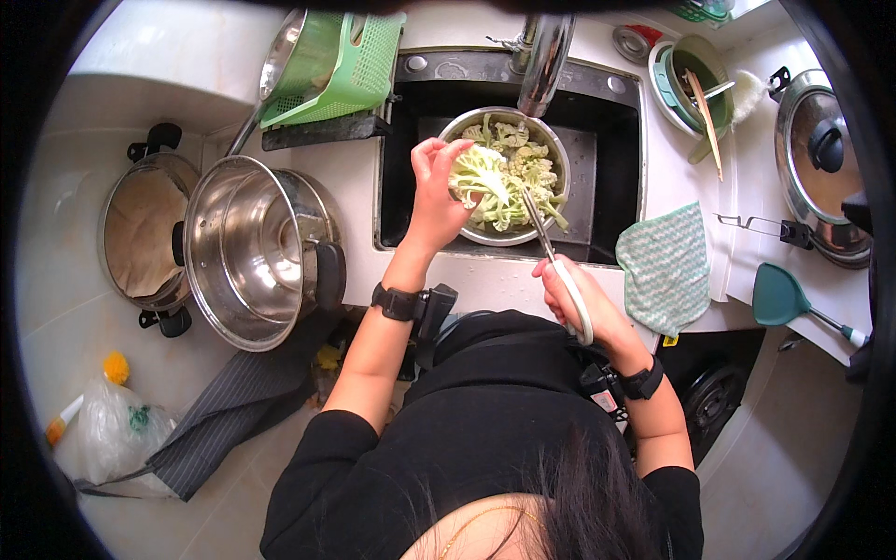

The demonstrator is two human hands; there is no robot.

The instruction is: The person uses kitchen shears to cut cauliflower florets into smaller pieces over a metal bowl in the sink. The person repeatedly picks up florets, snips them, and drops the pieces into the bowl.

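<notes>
A metal bowl [563, 183] full of cut cauliflower florets [535, 164] stands in the black sink [616, 182] under the faucet. Over its left side, my left hand [441, 192] grips a larger cauliflower piece [483, 178] between thumb and fingers. My right hand [577, 297] is closed around the white handles of metal kitchen scissors [540, 225]. Their blades point up and left, with the tips at the right edge of the held piece. Whether the tips touch it, I cannot tell.
Left of the sink sit a large steel pot [245, 259] and a green plastic basket [371, 70]. The chrome faucet [547, 63] reaches over the bowl's back rim. A patterned cloth [665, 269] hangs at the counter's right edge, near a green spatula [778, 294] and a lidded pan [826, 168].
</notes>
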